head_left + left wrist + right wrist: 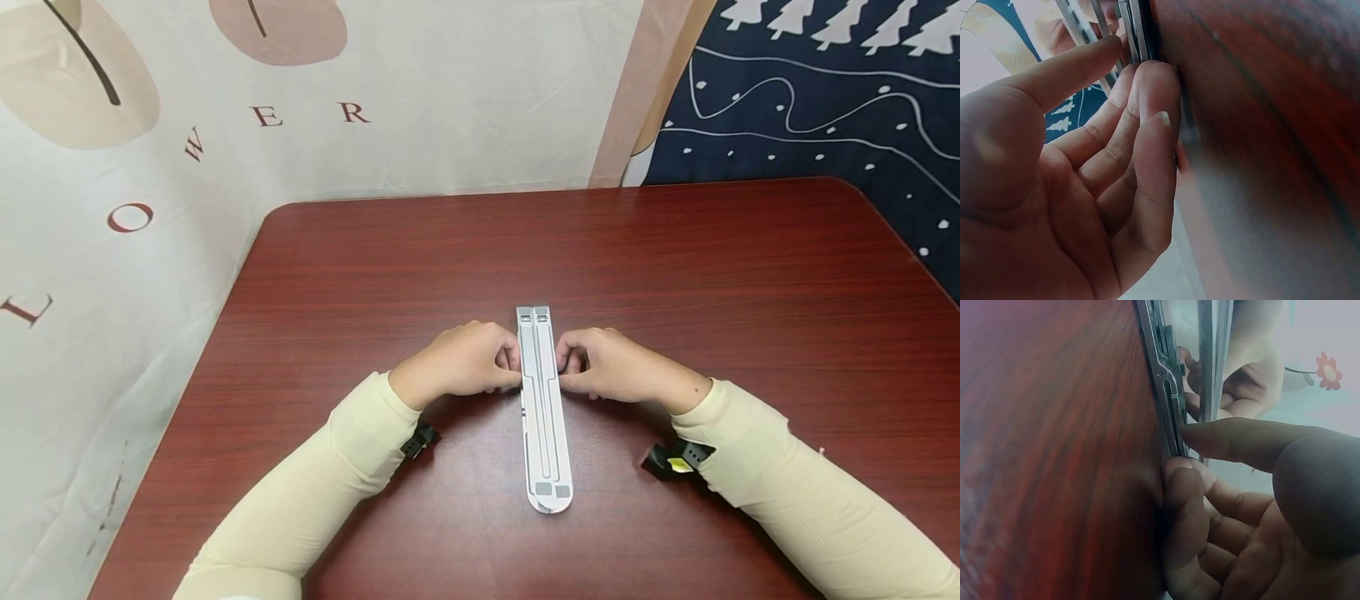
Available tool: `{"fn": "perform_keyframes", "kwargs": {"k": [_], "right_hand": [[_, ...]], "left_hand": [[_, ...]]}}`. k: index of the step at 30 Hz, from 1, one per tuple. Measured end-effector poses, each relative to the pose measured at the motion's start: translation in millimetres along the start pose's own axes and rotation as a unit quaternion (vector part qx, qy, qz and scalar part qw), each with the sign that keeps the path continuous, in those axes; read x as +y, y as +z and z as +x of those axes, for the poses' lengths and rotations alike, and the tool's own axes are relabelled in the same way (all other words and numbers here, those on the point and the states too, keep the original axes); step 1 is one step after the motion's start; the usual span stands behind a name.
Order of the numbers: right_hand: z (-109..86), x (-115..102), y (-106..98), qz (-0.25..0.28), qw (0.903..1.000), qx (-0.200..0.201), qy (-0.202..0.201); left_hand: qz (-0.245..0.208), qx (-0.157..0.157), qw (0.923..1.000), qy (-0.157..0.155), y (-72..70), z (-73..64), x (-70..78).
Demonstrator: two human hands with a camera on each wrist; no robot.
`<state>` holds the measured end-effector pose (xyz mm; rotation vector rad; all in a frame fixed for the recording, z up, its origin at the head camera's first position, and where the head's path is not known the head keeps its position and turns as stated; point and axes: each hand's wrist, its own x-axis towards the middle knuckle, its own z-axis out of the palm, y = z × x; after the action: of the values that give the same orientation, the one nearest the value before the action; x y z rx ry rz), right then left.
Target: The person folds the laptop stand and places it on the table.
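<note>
A silver folding laptop stand [544, 425], long and narrow with grey pads near both ends, lies lengthwise on the table. My left hand [472, 360] is at its left side, thumb and curled fingers pinching the lower bars [1137, 28]. From the opposite side my right hand [618, 365] pinches the stand's edge in the same way. In the right wrist view a gap shows between the lower bars [1169, 381] and an upper bar [1213, 362], with the right thumb reaching into it. The undersides of the fingertips are partly hidden by the stand.
The dark red wooden table [420, 250] spreads around the stand. Behind it hangs a pale cloth [465, 100] with printed letters, and a navy cloth [802, 100] with white trees at the right. Black wrist devices [422, 439] sit at both cuffs.
</note>
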<state>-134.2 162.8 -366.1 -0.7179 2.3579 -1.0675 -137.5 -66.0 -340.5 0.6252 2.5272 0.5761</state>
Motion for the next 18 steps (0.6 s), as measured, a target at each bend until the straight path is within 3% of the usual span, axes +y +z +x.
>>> {"fn": "perform_keyframes", "kwargs": {"k": [8,18], "right_hand": [[-1.6,-0.8,-0.5,-0.067,0.9974,0.005,-0.028],[-3.7,-3.2,-0.1,-0.083,0.9957,0.003,-0.040]], "left_hand": [[0.013,-0.009,0.9999,-0.003,-0.5,0.6,-0.2],[0.038,-0.007,0.9992,-0.002,0.3,0.7,-0.7]]}}
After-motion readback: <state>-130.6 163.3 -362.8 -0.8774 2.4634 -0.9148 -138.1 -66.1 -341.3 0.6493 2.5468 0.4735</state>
